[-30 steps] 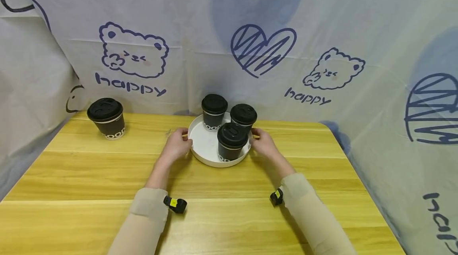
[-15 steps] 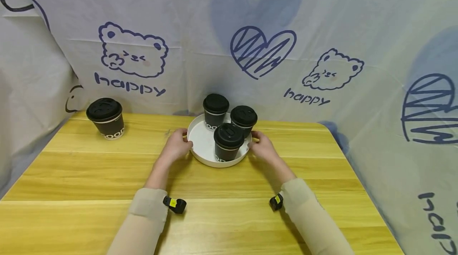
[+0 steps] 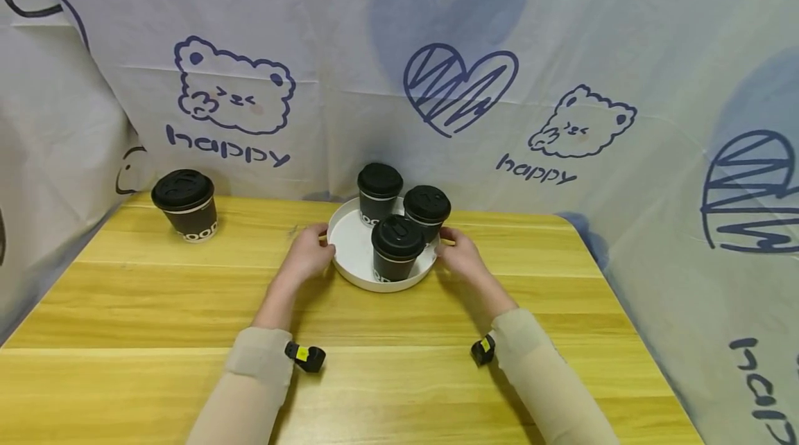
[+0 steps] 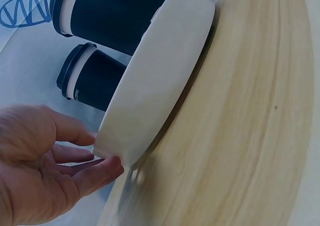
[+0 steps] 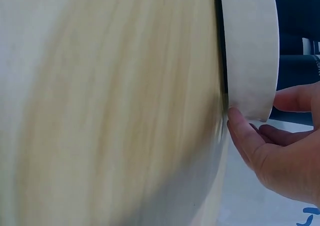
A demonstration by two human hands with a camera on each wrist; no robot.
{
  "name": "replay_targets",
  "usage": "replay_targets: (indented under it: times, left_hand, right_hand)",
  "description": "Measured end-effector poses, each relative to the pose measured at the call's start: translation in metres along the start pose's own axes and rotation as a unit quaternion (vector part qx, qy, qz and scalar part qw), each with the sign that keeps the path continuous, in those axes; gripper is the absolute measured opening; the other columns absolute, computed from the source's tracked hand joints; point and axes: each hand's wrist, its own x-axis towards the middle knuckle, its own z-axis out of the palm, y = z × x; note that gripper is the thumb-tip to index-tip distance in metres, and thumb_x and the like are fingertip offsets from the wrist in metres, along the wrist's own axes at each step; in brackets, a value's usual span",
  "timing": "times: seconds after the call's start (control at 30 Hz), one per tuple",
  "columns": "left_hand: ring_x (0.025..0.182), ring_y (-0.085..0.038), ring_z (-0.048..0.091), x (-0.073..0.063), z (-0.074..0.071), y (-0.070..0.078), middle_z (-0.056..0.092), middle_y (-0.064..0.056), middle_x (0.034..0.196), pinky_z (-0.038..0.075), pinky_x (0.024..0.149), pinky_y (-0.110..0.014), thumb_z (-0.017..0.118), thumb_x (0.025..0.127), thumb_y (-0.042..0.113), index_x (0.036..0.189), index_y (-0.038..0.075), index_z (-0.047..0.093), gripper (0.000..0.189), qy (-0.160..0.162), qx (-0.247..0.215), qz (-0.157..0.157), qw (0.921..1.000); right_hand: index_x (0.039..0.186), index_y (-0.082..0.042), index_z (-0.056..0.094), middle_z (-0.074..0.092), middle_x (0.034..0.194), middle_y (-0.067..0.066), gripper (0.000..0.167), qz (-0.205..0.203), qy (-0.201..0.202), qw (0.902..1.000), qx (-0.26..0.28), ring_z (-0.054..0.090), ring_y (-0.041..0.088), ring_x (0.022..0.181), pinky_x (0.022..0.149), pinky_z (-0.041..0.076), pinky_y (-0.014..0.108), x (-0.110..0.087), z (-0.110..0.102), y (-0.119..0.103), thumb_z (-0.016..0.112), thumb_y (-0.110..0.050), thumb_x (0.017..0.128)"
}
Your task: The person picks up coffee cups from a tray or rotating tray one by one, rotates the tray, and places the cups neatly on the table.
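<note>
A round white tray (image 3: pixel 354 261) with a low rim is at the middle back of the table. Three dark paper cups with black lids stand in it: a rear cup (image 3: pixel 378 206), a right cup (image 3: pixel 431 229) and a front cup (image 3: pixel 393 269). My left hand (image 3: pixel 307 252) grips the tray's left side, thumb at the rim and fingers low on the wall, as the left wrist view shows. On the opposite side, my right hand (image 3: pixel 463 255) holds the wall between thumb and fingers. Whether the tray touches the table I cannot tell.
Another lidded dark cup (image 3: pixel 195 222) stands alone at the table's back left. The wooden table (image 3: pixel 387 362) ends at a patterned cloth (image 3: pixel 349 119) hanging behind it. More cloth hangs at both sides.
In the tray, the front cup has shifted slightly left and the rear cup slightly right. Both hands keep their hold, almost in the same place.
</note>
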Motion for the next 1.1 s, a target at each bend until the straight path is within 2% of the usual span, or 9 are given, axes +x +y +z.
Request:
replay_targets:
  times: [0.17, 0.4, 0.53, 0.77, 1.1]
  left_hand:
    - [0.131, -0.042, 0.056, 0.001, 0.002, -0.001, 0.051, -0.033, 0.147, 0.053, 0.103, -0.045, 0.05, 0.104, 0.004, 0.15, -0.014, 0.041, 0.05, 0.024, -0.023, 0.002, 0.9994]
    - [0.129, -0.042, 0.059, 0.001, 0.002, 0.0, 0.054, -0.034, 0.143, 0.055, 0.101, -0.044, 0.051, 0.104, 0.002, 0.146, -0.014, 0.047, 0.045, 0.046, -0.034, 0.006, 0.9984]
    - [0.126, -0.041, 0.061, 0.0, 0.0, 0.0, 0.053, -0.032, 0.146, 0.056, 0.099, -0.043, 0.054, 0.103, 0.004, 0.147, -0.014, 0.047, 0.047, 0.038, -0.02, 0.002, 0.9991]
    - [0.129, -0.039, 0.059, -0.004, -0.001, 0.004, 0.049, -0.027, 0.153, 0.054, 0.102, -0.046, 0.059, 0.101, 0.007, 0.15, -0.011, 0.044, 0.054, 0.024, 0.011, -0.009, 0.9996]
    - [0.128, -0.04, 0.059, -0.005, -0.002, 0.007, 0.046, -0.029, 0.154, 0.053, 0.103, -0.046, 0.062, 0.099, 0.006, 0.151, -0.014, 0.039, 0.06, 0.006, 0.012, -0.013, 0.9998]
  right_hand:
    - [0.145, 0.005, 0.054, 0.057, 0.147, 0.022, 0.051, -0.01, 0.0, 0.9999, -0.002, 0.054, 0.034, 0.131, 0.112, 0.042, 0.044, 0.006, 0.0, 0.001, 0.054, -0.013, 0.097]
    - [0.144, 0.007, 0.055, 0.058, 0.145, 0.024, 0.05, -0.02, -0.003, 0.9998, 0.004, 0.058, 0.035, 0.125, 0.107, 0.047, 0.043, 0.007, -0.001, -0.001, 0.053, -0.007, 0.096]
    - [0.143, 0.008, 0.057, 0.059, 0.144, 0.025, 0.048, -0.027, -0.003, 0.9996, 0.003, 0.057, 0.035, 0.127, 0.108, 0.046, 0.043, 0.004, -0.001, -0.003, 0.053, -0.004, 0.096]
    - [0.143, 0.007, 0.056, 0.06, 0.143, 0.026, 0.047, -0.033, 0.004, 0.9991, -0.024, 0.058, 0.038, 0.131, 0.111, 0.046, 0.046, -0.001, 0.002, -0.004, 0.056, -0.009, 0.098]
    - [0.144, 0.011, 0.052, 0.058, 0.143, 0.029, 0.052, -0.019, -0.015, 0.9995, -0.019, 0.057, 0.041, 0.131, 0.112, 0.045, 0.049, -0.008, 0.0, -0.005, 0.056, -0.005, 0.094]
